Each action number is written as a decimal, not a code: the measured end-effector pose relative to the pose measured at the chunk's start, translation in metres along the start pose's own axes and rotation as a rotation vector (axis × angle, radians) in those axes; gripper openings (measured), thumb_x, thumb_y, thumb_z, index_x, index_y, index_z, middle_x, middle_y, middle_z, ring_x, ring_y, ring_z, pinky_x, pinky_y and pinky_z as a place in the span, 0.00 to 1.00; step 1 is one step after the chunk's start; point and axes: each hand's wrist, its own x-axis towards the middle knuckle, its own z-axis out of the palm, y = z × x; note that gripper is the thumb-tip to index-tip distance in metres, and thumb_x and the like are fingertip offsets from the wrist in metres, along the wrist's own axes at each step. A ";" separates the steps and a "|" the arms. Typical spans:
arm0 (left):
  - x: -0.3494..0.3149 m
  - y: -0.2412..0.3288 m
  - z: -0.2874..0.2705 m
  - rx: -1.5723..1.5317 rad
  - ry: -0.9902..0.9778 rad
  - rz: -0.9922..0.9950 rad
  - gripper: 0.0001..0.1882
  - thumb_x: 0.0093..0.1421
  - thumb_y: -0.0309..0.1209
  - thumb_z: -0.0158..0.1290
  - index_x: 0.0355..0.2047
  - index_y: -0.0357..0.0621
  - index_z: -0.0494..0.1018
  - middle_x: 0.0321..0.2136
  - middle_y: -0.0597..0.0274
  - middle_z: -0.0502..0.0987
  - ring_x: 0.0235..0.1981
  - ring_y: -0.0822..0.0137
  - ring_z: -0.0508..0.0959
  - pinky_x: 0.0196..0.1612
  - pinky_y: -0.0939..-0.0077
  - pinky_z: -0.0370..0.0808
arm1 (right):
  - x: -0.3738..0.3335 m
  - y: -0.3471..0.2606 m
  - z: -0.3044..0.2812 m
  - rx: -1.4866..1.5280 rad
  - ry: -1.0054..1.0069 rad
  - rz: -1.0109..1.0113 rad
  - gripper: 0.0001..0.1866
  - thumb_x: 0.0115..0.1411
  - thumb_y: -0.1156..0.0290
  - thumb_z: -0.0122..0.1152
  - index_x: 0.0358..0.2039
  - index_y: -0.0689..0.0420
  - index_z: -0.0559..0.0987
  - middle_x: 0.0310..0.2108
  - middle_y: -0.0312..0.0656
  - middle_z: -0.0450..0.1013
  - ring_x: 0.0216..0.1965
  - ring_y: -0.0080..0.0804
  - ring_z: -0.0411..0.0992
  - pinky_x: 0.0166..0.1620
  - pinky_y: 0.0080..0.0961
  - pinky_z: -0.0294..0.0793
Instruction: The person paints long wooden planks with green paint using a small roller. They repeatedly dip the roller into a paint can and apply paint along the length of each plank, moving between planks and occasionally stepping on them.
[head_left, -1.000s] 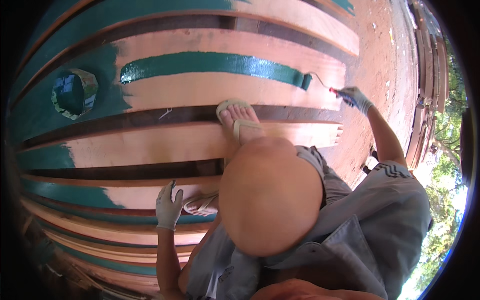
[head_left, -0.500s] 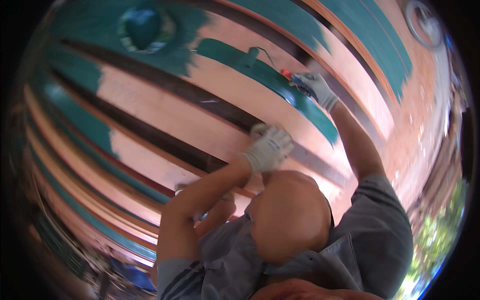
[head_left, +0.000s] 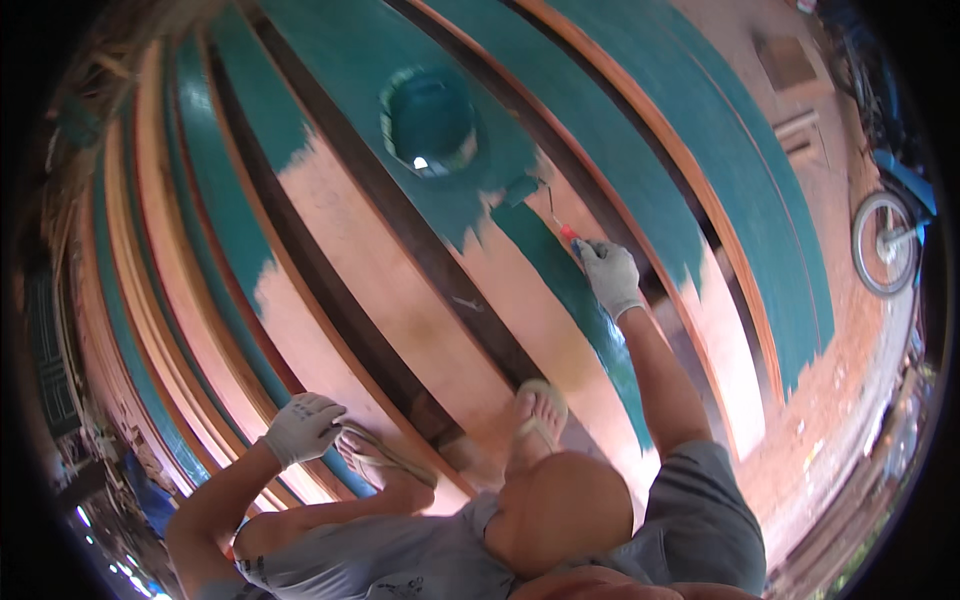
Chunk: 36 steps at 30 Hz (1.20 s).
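Note:
My right hand (head_left: 612,275), in a pale work glove, is closed around the red-and-blue handle of a paint roller (head_left: 522,188). Its green sleeve touches a plank (head_left: 590,300) at the far end of a wet green strip, beside a painted stretch. On that painted part sits a round tub (head_left: 428,120) coated in green paint. My left hand (head_left: 303,430), gloved too, is near my sandalled foot (head_left: 385,460) over the planks at lower left. Its fingers are loosely bent and slightly apart, with nothing visible in them.
Several long planks lie side by side with dark gaps between them, partly green and partly bare wood (head_left: 390,290). My other sandalled foot (head_left: 540,415) stands among them. A bicycle wheel (head_left: 885,243) and a brown block (head_left: 785,62) are at the right.
The view has turned and tilted. My left hand has moved from the middle to the lower left, beside my foot. The roller has advanced along the plank toward the painted part near the tub.

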 end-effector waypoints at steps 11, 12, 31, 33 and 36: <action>0.019 -0.031 0.049 -0.279 0.004 -0.295 0.17 0.66 0.33 0.62 0.52 0.40 0.82 0.47 0.49 0.84 0.48 0.47 0.83 0.54 0.56 0.80 | -0.250 0.217 -0.093 -0.016 -0.049 0.407 0.17 0.73 0.58 0.59 0.35 0.57 0.86 0.24 0.46 0.78 0.24 0.39 0.75 0.32 0.38 0.72; 0.022 -0.038 0.048 -0.271 0.035 -0.273 0.17 0.66 0.33 0.62 0.52 0.40 0.82 0.48 0.49 0.84 0.48 0.46 0.83 0.55 0.55 0.80 | -0.262 0.221 -0.095 0.010 -0.067 0.446 0.17 0.74 0.59 0.58 0.35 0.58 0.86 0.23 0.44 0.77 0.23 0.35 0.73 0.32 0.36 0.71; 0.056 -0.056 0.038 -0.290 -0.051 -0.323 0.19 0.68 0.38 0.60 0.55 0.43 0.81 0.52 0.49 0.84 0.54 0.46 0.82 0.60 0.55 0.78 | 0.064 -0.015 -0.004 0.072 -0.027 -0.119 0.26 0.75 0.46 0.54 0.42 0.59 0.86 0.35 0.50 0.83 0.40 0.53 0.79 0.47 0.43 0.77; 0.055 -0.054 0.037 -0.300 -0.040 -0.326 0.19 0.68 0.38 0.60 0.55 0.43 0.81 0.53 0.49 0.84 0.54 0.46 0.82 0.60 0.55 0.78 | 0.058 -0.006 -0.005 0.005 0.027 -0.148 0.27 0.75 0.45 0.53 0.42 0.58 0.86 0.39 0.52 0.83 0.44 0.57 0.79 0.50 0.45 0.76; 0.055 -0.059 0.044 -0.276 -0.025 -0.284 0.19 0.68 0.37 0.60 0.55 0.42 0.80 0.53 0.49 0.84 0.54 0.45 0.82 0.60 0.55 0.78 | 0.030 0.022 -0.016 0.088 0.004 -0.037 0.26 0.74 0.45 0.55 0.45 0.58 0.86 0.36 0.52 0.82 0.40 0.54 0.79 0.49 0.43 0.76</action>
